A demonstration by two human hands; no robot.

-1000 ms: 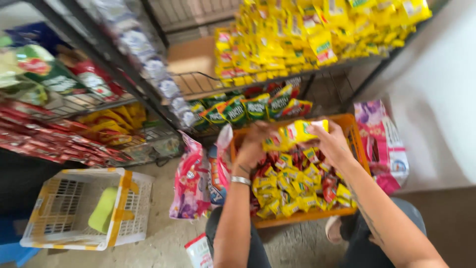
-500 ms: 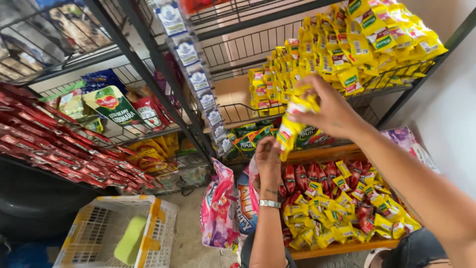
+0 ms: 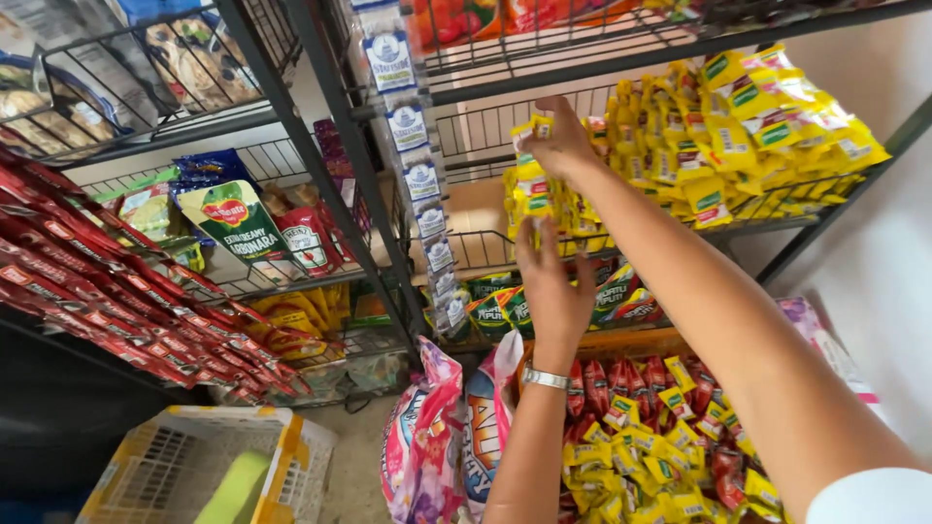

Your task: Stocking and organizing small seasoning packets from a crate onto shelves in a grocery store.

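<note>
Overhead, right hand [image 3: 561, 146] clamped on yellow sachet strip [image 3: 532, 180], left hand [image 3: 550, 281] open, wire shelf [image 3: 466, 257], white wall [image 3: 874, 262]

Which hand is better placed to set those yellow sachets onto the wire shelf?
Right, most likely. The right hand is up at the wire shelf, holding the strip of yellow sachets beside the stacked yellow packets. The left hand is lower, only steadying the strip's bottom end.
</note>
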